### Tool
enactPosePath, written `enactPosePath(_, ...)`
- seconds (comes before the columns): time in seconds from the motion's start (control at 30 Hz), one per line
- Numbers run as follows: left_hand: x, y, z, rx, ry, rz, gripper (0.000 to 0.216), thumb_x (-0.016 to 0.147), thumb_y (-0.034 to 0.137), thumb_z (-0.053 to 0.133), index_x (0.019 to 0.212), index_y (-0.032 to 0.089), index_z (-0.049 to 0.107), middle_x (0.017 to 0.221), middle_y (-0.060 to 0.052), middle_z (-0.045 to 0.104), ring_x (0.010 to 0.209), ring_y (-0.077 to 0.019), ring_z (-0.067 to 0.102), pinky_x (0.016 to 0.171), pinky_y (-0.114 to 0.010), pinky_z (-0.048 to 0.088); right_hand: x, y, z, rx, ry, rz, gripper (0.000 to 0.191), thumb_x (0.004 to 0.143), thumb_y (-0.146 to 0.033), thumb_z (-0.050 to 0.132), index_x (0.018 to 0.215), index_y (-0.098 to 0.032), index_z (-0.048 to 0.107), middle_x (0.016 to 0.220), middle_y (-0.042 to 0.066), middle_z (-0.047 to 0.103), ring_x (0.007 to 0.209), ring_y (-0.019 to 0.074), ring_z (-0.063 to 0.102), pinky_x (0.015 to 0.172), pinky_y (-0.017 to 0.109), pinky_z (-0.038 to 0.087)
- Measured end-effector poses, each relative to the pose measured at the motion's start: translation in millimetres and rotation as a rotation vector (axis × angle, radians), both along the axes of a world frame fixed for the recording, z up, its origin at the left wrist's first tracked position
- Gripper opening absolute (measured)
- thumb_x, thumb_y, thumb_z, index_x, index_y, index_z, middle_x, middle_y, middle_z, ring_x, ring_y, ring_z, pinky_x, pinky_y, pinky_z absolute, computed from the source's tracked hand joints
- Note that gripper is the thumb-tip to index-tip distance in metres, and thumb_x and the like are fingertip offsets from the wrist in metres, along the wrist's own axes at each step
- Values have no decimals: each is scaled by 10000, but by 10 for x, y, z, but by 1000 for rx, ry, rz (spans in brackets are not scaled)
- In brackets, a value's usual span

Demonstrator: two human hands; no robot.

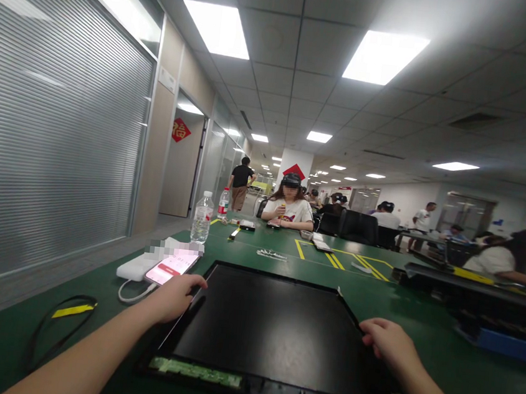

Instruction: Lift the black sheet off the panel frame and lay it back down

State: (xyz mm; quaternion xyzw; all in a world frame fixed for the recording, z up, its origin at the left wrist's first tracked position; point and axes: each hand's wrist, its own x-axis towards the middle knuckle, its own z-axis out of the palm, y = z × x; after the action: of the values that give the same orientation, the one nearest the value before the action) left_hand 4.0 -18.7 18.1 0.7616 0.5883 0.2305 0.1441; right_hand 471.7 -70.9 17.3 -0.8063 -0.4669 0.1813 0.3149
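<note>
A dark, flat LCD screen panel (273, 323) lies in front of me on the green table, its black frame around it. Along its near edge, left of the middle, runs a strip of green circuit board (195, 371). My left hand (179, 298) holds the panel's left edge, the fingertips resting over the rim. At the right edge my right hand (386, 341) grips the frame with curled fingers; their undersides are hidden.
Left of the panel are a lit phone (173, 266), a white power bank (138, 264) with a cable, and a black strap (54, 332). A water bottle (202, 219) stands behind. Dark panels (464, 290) lie at right. A person (288, 209) sits opposite.
</note>
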Motion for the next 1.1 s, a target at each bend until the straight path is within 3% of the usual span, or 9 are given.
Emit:
enactPosePath(0.23,-53,-15,1,25,-17,4,381,661,98,502,998,225,627,981,-62,653,930,-229,582,786,-307,420,-64,-57,54,-16,-75,54,322,705,-387,439,835,-191,659,693,46,683,474,131,571,473,226,416)
enactPosePath(0.37,-37,-68,39,10,-37,27,367,690,140,500,1037,210,598,1012,-85,650,952,-242,582,802,-322,421,28,-68,69,4,-182,-21,321,688,-402,449,829,-217,670,767,49,693,669,189,624,553,250,436)
enactPosePath(0.57,-95,-48,23,18,-50,-24,402,674,125,489,1051,225,584,1062,-69,636,1004,-238,559,846,-331,402,130,-19,-24,-117,-218,-1,269,639,-357,480,767,-226,677,828,61,688,817,233,622,680,292,447)
enactPosePath(0.73,-222,44,-34,-16,-80,-86,490,601,95,505,1059,242,596,1079,-48,619,1011,-228,550,851,-317,405,74,41,-122,-70,-284,26,260,631,-334,504,798,-201,654,859,73,683,832,226,621,703,291,452)
enactPosePath(0.93,-247,86,-46,-68,-256,-117,488,528,52,499,978,202,613,979,-38,650,961,-216,584,786,-277,450,85,63,-152,-55,-316,16,256,613,-247,507,822,-200,648,877,70,678,826,218,623,712,291,458)
enactPosePath(1.1,-147,62,51,-176,-515,-165,459,501,2,477,917,178,558,844,-22,683,859,-199,634,742,-267,483,87,27,-71,-85,-273,4,258,599,-217,525,817,-219,663,819,66,684,807,228,631,709,310,466)
